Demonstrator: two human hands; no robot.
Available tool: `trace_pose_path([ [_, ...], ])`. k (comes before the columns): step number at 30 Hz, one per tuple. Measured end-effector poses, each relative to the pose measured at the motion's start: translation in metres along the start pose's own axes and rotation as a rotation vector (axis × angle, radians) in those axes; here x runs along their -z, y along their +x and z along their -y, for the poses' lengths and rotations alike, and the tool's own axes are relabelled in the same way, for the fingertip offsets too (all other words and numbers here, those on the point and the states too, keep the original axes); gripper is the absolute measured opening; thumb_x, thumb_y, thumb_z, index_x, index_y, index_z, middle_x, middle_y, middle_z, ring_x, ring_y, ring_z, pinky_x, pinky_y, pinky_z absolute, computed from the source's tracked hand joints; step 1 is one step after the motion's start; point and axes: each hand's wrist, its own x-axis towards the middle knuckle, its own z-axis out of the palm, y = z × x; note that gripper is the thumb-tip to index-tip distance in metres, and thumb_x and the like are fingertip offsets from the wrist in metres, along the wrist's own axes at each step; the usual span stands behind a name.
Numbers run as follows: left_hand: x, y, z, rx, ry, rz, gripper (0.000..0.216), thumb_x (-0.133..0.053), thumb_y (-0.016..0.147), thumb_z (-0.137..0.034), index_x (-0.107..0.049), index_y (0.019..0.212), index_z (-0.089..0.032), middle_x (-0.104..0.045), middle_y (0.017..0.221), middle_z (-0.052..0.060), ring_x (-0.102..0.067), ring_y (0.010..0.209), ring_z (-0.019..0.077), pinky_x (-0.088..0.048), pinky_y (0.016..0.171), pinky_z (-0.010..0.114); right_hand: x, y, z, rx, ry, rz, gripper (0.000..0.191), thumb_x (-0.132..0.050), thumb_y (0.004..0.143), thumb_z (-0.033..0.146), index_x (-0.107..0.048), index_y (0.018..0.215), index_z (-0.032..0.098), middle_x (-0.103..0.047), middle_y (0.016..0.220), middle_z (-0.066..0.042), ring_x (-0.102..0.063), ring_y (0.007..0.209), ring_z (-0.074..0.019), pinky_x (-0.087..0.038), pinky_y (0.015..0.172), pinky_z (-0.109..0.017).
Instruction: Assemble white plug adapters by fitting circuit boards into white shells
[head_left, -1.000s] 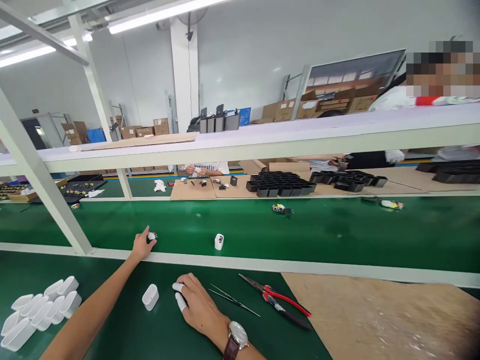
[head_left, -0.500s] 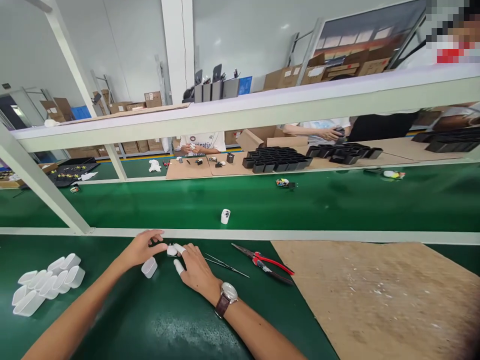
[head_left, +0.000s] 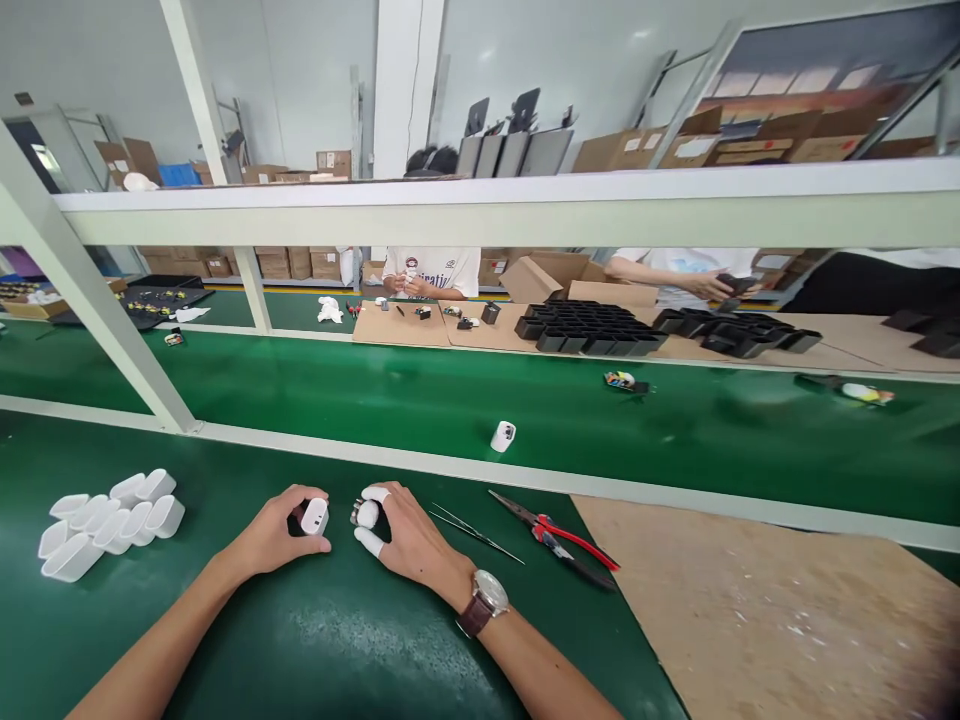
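My left hand (head_left: 276, 535) is closed around a white plastic housing (head_left: 315, 517), thumb and fingers on its sides. Two small dark slots show on the housing's end. Just to the right, my right hand (head_left: 418, 537) pinches a small part with a round white body and metal bits (head_left: 367, 514) between fingertips in white finger covers. A small gap separates the two pieces. Beside my right hand lie tweezers (head_left: 478, 533) and red-and-black long-nose pliers (head_left: 553, 540). Several more white housings (head_left: 112, 522) stand grouped on the green bench at the left.
A white frame rail (head_left: 390, 470) crosses behind my hands. Beyond it, a green belt (head_left: 360, 385) carries a finished-looking white housing (head_left: 503, 436) and a circuit assembly (head_left: 625, 382). Brown board (head_left: 780, 610) covers the right. Co-workers sit opposite near black trays (head_left: 592, 328).
My left hand has picked up the white housing that stood on the bench. My right hand has lifted the small white part. The view has turned slightly.
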Motion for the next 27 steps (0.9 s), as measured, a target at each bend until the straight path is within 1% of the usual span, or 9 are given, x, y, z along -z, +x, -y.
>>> trace_pose_path([
  [2,-0.001,-0.002,0.003,-0.017,-0.008,0.008,0.066,-0.085,0.082,-0.046,-0.058,0.140,-0.032,-0.066,0.131,0.007,-0.067,0.105,0.0259,-0.057,0.094,0.042,0.000,-0.003,-0.001,-0.020,-0.044,-0.022,0.041,-0.072,0.094,0.023,-0.054,0.131,0.020,-0.063,0.123,-0.012,-0.060,0.110,-0.0293,-0.053,0.096,-0.048],
  [5,-0.003,-0.005,0.007,-0.055,-0.018,0.036,0.066,-0.080,0.087,-0.042,-0.051,0.147,-0.034,-0.063,0.138,0.008,-0.067,0.105,0.0249,-0.057,0.097,0.043,0.001,-0.007,0.000,-0.029,-0.122,-0.012,0.029,-0.062,0.101,0.023,-0.057,0.129,0.020,-0.065,0.116,-0.012,-0.061,0.103,-0.0293,-0.055,0.091,-0.050],
  [8,-0.005,-0.007,0.008,-0.057,-0.014,0.046,0.057,-0.077,0.090,-0.040,-0.055,0.143,-0.034,-0.063,0.138,0.007,-0.068,0.101,0.0234,-0.058,0.096,0.041,0.010,-0.012,0.002,-0.001,-0.125,0.059,0.034,-0.061,0.102,0.025,-0.055,0.135,0.021,-0.063,0.128,-0.014,-0.059,0.112,-0.0308,-0.055,0.098,-0.053],
  [10,-0.005,-0.008,0.008,-0.047,0.001,0.047,0.061,-0.079,0.089,-0.041,-0.053,0.144,-0.035,-0.064,0.135,0.006,-0.068,0.101,0.0234,-0.059,0.095,0.040,0.018,-0.014,0.002,0.028,-0.127,0.130,0.031,-0.060,0.102,0.022,-0.058,0.133,0.022,-0.060,0.136,-0.014,-0.057,0.120,-0.0322,-0.055,0.102,-0.054],
  [12,-0.005,-0.008,0.007,-0.045,0.020,0.054,0.063,-0.079,0.088,-0.041,-0.052,0.145,-0.035,-0.065,0.132,0.006,-0.069,0.100,0.0237,-0.060,0.093,0.040,0.023,-0.014,0.000,0.058,-0.115,0.164,0.026,-0.055,0.103,0.018,-0.061,0.128,0.023,-0.061,0.134,-0.013,-0.058,0.120,-0.0314,-0.056,0.102,-0.053],
  [15,-0.007,-0.008,0.007,-0.079,0.026,0.052,0.055,-0.077,0.091,-0.039,-0.055,0.141,-0.034,-0.064,0.134,0.006,-0.069,0.106,0.0251,-0.060,0.095,0.041,0.023,-0.012,-0.001,0.066,-0.046,0.076,0.032,-0.051,0.105,0.017,-0.054,0.136,0.024,-0.065,0.121,-0.011,-0.062,0.111,-0.0291,-0.059,0.095,-0.050],
  [18,-0.013,-0.008,0.007,-0.149,0.031,0.003,0.052,-0.074,0.094,-0.038,-0.055,0.142,-0.032,-0.063,0.140,0.007,-0.065,0.122,0.0280,-0.056,0.107,0.045,0.020,-0.009,0.009,0.040,0.050,-0.044,0.040,-0.054,0.103,0.018,-0.046,0.142,0.026,-0.065,0.117,-0.010,-0.063,0.108,-0.0280,-0.060,0.091,-0.049],
  [21,-0.020,-0.009,0.005,-0.208,0.055,-0.055,0.051,-0.071,0.098,-0.036,-0.054,0.145,-0.032,-0.063,0.142,0.008,-0.062,0.130,0.0295,-0.053,0.114,0.048,0.020,-0.007,0.028,0.085,0.101,-0.069,0.040,-0.057,0.101,0.015,-0.048,0.138,0.029,-0.063,0.121,-0.010,-0.063,0.110,-0.0275,-0.059,0.091,-0.048],
  [27,-0.028,-0.008,-0.002,-0.300,0.054,-0.097,0.050,-0.068,0.101,-0.035,-0.050,0.147,-0.031,-0.065,0.137,0.010,-0.060,0.129,0.0300,-0.056,0.108,0.049,0.017,-0.010,0.041,0.204,0.020,-0.096,0.058,-0.060,0.099,0.009,-0.042,0.150,0.028,-0.061,0.126,-0.014,-0.060,0.113,-0.0307,-0.059,0.090,-0.049],
])
